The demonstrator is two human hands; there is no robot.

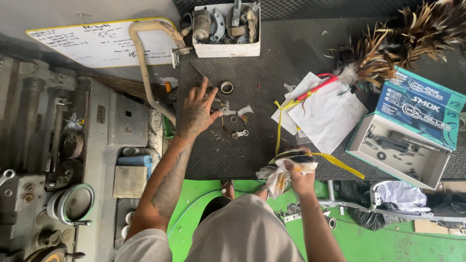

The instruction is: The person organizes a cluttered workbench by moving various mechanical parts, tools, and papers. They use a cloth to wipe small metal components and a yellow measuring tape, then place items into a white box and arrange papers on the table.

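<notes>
My left hand (196,110) reaches out over the black rubber mat (272,68), fingers spread, its fingertips at a cluster of small metal parts (235,121) and a thin dark rod (206,80). A small metal ring (226,87) lies just beyond the fingers. My right hand (300,175) is closed on a stained white rag (279,175) wrapped about a dark round part (296,156) at the mat's near edge. A yellow strap (310,156) runs past that hand.
A white box of metal parts (226,48) stands at the back. White papers (327,114), red-handled scissors (318,86), a feather duster (393,43) and an open blue-green box (405,138) lie to the right. A whiteboard (99,43), hacksaw frame (143,63) and grey machinery (58,155) are left.
</notes>
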